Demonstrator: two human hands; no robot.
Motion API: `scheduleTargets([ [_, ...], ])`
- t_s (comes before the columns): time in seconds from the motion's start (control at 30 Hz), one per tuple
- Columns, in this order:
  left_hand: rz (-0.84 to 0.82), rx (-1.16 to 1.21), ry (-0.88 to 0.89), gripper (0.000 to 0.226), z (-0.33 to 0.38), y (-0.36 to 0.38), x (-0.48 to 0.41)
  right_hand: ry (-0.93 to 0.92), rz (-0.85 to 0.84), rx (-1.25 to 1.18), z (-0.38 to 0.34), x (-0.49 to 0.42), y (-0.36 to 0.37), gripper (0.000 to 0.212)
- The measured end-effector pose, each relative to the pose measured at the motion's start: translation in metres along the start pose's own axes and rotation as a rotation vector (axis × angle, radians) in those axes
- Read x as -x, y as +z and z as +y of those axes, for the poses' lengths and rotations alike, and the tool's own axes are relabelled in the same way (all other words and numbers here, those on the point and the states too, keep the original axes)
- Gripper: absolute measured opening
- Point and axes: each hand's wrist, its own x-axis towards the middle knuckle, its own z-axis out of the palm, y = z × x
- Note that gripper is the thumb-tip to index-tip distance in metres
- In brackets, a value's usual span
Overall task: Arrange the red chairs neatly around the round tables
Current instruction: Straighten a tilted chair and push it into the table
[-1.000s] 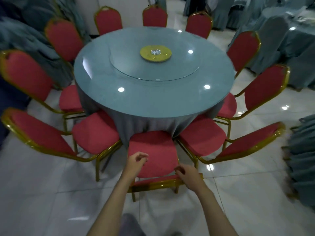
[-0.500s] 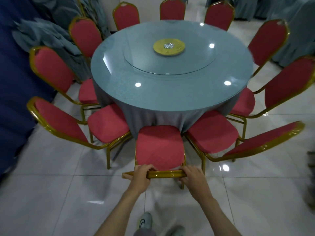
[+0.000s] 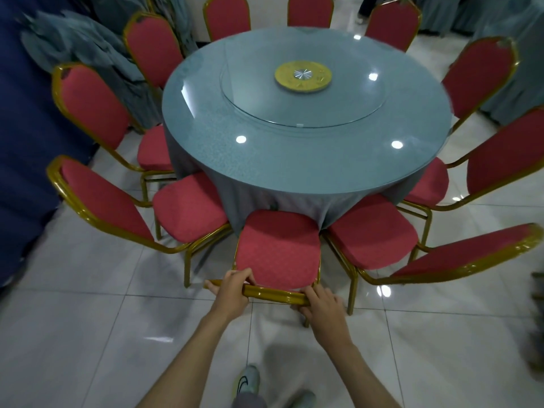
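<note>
A pale sneaker (image 3: 245, 381) stands nearest on the tiled floor (image 3: 88, 334). The left hand (image 3: 232, 293) and right hand (image 3: 322, 309) each curl round the gold top rail (image 3: 273, 294) of the nearest red chair (image 3: 278, 248). Its seat front meets the draped cloth of the round bench (image 3: 294, 160), between two neighbouring red chairs (image 3: 188, 207). A glass turntable (image 3: 347, 110) lies farther on.

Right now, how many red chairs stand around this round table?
10. Nearest chair, gripped by left hand and right hand; three left chairs; three far chairs; three right chairs. More may be out of frame.
</note>
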Motion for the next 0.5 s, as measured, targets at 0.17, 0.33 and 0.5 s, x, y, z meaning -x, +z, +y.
scheduleTargets([
  [0.17,0.013,-0.020,0.013,0.037,-0.005,-0.004,-0.007,0.030,-0.032,-0.024,-0.003,-0.008,0.005,0.052],
  [0.33,0.001,-0.017,0.038,0.041,-0.008,-0.009,-0.014,0.050,-0.043,-0.059,-0.009,-0.014,0.001,0.054],
  [0.5,-0.023,0.054,0.115,0.040,-0.008,-0.016,-0.013,0.074,-0.112,-0.132,-0.014,-0.019,-0.009,0.044],
])
